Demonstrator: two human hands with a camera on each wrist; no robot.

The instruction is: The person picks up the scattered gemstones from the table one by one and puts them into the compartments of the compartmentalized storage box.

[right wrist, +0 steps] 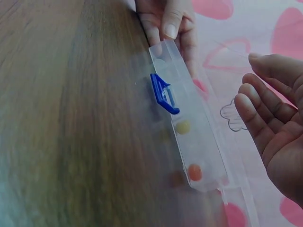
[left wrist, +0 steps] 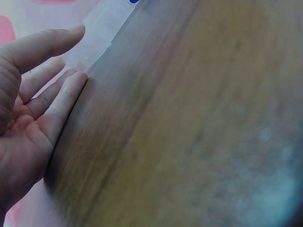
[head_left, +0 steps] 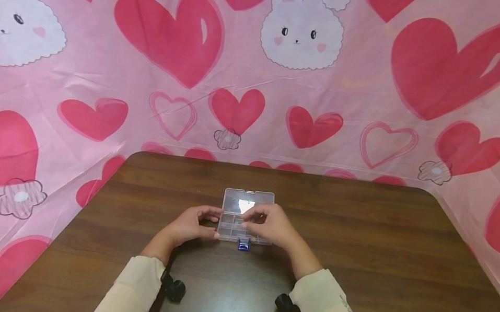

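Note:
A clear plastic compartment box [head_left: 224, 232] lies on the table with its lid [head_left: 234, 201] raised at the back. On its front hangs a blue latch [right wrist: 161, 97], flipped down. A yellow bead [right wrist: 183, 126] and an orange bead [right wrist: 194, 172] show through the front wall. My left hand [head_left: 193, 225] holds the box's left end, thumb near the front corner and fingers farther back. Over the compartments hovers my right hand [head_left: 271, 226], thumb and index fingertips close together. Whether anything small is between them cannot be made out. That hand hides the box's right part.
The brown wooden table [head_left: 381, 278] extends around the box on all sides. A pink cloth [head_left: 359, 86] printed with hearts and rabbits hangs behind and at both sides. Black wrist cameras [head_left: 175, 290] sit by the sleeves.

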